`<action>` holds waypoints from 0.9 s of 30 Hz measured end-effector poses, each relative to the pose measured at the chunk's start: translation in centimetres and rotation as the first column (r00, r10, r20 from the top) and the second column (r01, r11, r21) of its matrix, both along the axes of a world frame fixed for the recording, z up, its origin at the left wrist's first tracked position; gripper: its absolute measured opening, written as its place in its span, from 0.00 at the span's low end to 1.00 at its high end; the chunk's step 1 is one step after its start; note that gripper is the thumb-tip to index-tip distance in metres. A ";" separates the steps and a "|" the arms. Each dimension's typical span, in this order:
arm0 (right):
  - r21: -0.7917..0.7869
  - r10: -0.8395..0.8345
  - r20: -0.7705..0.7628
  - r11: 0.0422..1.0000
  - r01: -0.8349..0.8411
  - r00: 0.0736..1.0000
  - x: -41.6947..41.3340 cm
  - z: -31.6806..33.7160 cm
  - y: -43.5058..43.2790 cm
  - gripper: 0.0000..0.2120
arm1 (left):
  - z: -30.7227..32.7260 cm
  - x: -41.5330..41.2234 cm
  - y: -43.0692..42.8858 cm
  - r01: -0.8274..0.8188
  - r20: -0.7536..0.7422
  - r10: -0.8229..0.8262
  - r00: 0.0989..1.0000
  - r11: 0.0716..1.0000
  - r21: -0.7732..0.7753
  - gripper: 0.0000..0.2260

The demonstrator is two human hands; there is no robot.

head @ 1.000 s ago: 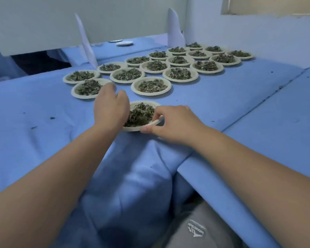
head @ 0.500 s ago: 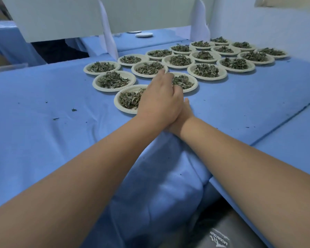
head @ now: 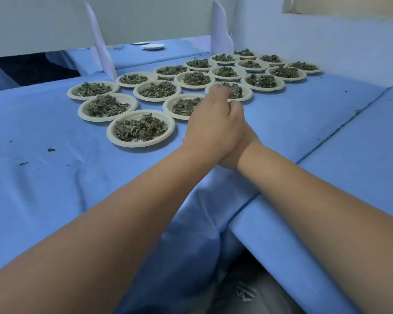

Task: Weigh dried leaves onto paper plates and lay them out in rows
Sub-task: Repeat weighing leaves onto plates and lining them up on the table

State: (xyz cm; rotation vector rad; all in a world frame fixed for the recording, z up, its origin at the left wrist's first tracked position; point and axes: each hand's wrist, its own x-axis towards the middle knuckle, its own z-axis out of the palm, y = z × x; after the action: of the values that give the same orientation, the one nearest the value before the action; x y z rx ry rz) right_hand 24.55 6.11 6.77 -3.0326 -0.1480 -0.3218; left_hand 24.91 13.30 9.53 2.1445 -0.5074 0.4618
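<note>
A white paper plate (head: 113, 137) heaped with dried green leaves (head: 141, 129) lies on the blue cloth (head: 55, 182), nearest me in the layout. Behind it, several more filled plates (head: 157, 89) run in diagonal rows toward the far right. My left hand (head: 213, 125) hovers just right of the near plate, back up, nothing in it, and covers parts of two plates. My right hand (head: 244, 143) is tucked under and against the left one; its fingers are hidden.
Two white upright card stands (head: 100, 44) sit behind the rows, with a stack of unused plates (head: 153, 46) beyond. A second blue-covered surface (head: 361, 159) adjoins on the right along a seam. Loose leaf crumbs (head: 51, 150) dot the cloth at left.
A second ago both hands held the near plate by its rim. It now rests on the cloth at the front of the rows, and my hands have come off it and met to its right.
</note>
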 end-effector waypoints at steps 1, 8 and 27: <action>-0.013 -0.038 0.011 0.999 0.038 0.999 -0.7 0.4 -2.0 0.26 | 0.2 -0.4 -1.6 0.030 -0.003 -0.030 1.000 0.999 -0.014 0.14; 0.146 -0.356 0.162 0.931 0.335 0.920 -12.1 3.1 -17.1 0.11 | 0.2 -6.4 -15.3 0.304 -0.055 -0.307 0.950 0.951 -0.059 0.17; 0.187 -0.925 0.211 0.356 0.916 0.316 -44.3 -0.4 -40.4 0.17 | 3.0 -20.7 -41.6 0.525 0.351 -0.788 0.507 0.605 0.599 0.26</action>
State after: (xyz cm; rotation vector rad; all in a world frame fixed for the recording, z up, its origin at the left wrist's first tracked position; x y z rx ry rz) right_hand -19.74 -34.32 6.37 -2.5898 1.6461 -0.7978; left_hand 4.19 -28.27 12.55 1.9099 -1.9080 0.5873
